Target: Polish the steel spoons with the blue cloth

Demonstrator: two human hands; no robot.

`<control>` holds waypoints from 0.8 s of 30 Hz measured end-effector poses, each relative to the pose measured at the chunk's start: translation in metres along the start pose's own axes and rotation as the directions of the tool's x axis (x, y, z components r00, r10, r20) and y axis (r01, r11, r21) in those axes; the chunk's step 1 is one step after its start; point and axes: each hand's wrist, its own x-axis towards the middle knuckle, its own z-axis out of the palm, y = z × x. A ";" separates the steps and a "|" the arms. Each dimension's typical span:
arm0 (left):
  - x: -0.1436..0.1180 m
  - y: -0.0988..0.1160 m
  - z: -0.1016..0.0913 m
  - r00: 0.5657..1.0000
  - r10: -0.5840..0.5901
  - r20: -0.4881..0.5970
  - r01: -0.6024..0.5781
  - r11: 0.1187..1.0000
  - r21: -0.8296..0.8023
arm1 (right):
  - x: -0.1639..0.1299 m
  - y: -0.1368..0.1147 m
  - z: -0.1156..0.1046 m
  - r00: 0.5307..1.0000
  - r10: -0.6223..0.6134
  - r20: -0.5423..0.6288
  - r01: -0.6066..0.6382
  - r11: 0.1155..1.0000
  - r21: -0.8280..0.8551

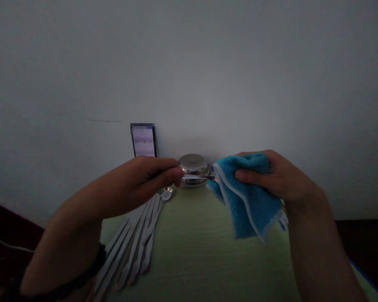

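Note:
Between the fingertips of my left hand [154, 176] is one end of a slim metal piece of cutlery [198, 177], held level above the table. Its other end goes into a blue cloth [245, 201] with a pale edge, so I cannot tell its kind. My right hand [272, 176] grips the cloth around that end, thumb on top, with the loose part hanging down. Below my left wrist lies a fan of long metal cutlery [138, 239]. A spoon bowl [167, 193] shows at its far end; other ends are hidden by my arm.
An upside-down shiny metal bowl [193, 162] sits at the table's back, behind the held cutlery. A phone [144, 142] with a timer on its screen leans on the wall [189, 75]. The table [201, 256] has a pale green surface.

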 end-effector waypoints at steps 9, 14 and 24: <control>-0.004 0.018 0.000 0.971 0.070 -0.230 -0.033 0.986 0.162 | 0.007 0.009 0.008 0.991 0.011 -0.134 0.062 0.847 0.528; 0.000 0.011 -0.002 0.973 0.036 -0.228 0.031 0.958 0.285 | 0.008 0.009 0.008 0.974 0.099 -0.203 0.018 0.863 0.505; 0.000 0.011 0.002 0.993 -0.093 0.067 0.084 0.989 0.124 | 0.017 0.006 0.014 0.982 0.127 -0.140 -0.076 0.943 0.324</control>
